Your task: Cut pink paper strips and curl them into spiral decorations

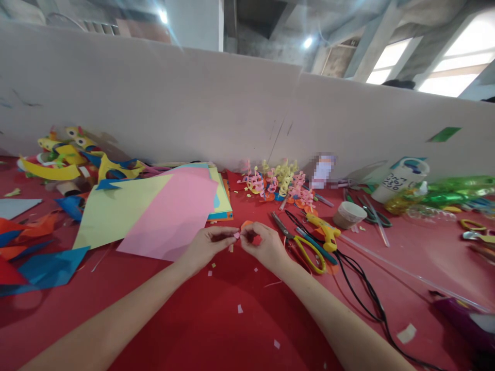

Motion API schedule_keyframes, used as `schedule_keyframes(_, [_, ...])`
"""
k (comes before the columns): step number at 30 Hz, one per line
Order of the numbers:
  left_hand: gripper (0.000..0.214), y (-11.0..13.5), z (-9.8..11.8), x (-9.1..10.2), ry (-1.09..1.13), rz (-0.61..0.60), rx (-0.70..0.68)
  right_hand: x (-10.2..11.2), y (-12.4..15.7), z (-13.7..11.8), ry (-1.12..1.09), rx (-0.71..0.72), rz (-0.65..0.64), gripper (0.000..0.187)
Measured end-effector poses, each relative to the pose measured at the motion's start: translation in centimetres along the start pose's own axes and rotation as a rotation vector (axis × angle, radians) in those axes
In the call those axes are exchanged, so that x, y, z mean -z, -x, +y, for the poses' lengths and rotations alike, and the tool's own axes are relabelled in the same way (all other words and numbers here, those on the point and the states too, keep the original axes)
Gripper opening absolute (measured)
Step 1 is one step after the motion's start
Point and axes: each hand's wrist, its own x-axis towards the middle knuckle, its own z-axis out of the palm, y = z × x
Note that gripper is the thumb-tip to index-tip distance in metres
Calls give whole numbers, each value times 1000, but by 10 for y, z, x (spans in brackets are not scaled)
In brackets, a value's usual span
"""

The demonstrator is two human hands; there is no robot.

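Note:
A small pink paper piece (236,235) sits pinched between the thumb and fingers of my left hand (211,242). Close beside it, my right hand (266,245) has its thumb and forefinger pressed together; whatever they grip is too small to make out. A bit of orange paper (246,224) shows just behind the right fingertips. To the right of that hand lie yellow-handled scissors (309,253) and a yellow glue gun (325,232) with a black cord. Pink paper (174,211) and pale yellow-green paper (116,211) spread out left of my hands.
Curly pink and yellow paper pieces (280,180) stand at the back, before a white partition (174,103). A paper cup (349,215), a white container (400,180) and green plastic bottles (452,190) are on the right. Blue and orange scraps (54,270) lie left on the red table (232,340).

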Motion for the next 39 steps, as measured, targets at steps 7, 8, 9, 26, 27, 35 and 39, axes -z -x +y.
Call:
schedule_keyframes(7, [25, 2, -2, 0, -24, -46, 12, 0, -1, -2, 82, 42, -31, 7])
schedule_keyframes(8, [25, 2, -1, 0, -19, -54, 1, -1, -1, -1, 63, 26, -23, 7])
schedule_keyframes(9, [25, 2, 0, 0, -10, -60, -12, -1, -1, 0, 31, 1, -13, 6])
schedule_keyframes(26, [27, 0, 1, 0, 103, -42, -11, -6, 0, 4, -172, -167, 15, 7])
schedule_keyframes(27, [26, 1, 3, 0, 97, -51, -17, -6, 0, 4, -165, -164, 15, 7])
schedule_keyframes(35, [22, 1, 5, -1, 90, -59, -31, -4, 0, 0, -87, -123, -5, 6])
schedule_keyframes(39, [20, 0, 2, 0, 95, -9, -2, -7, 0, 0, -212, -216, -10, 5])
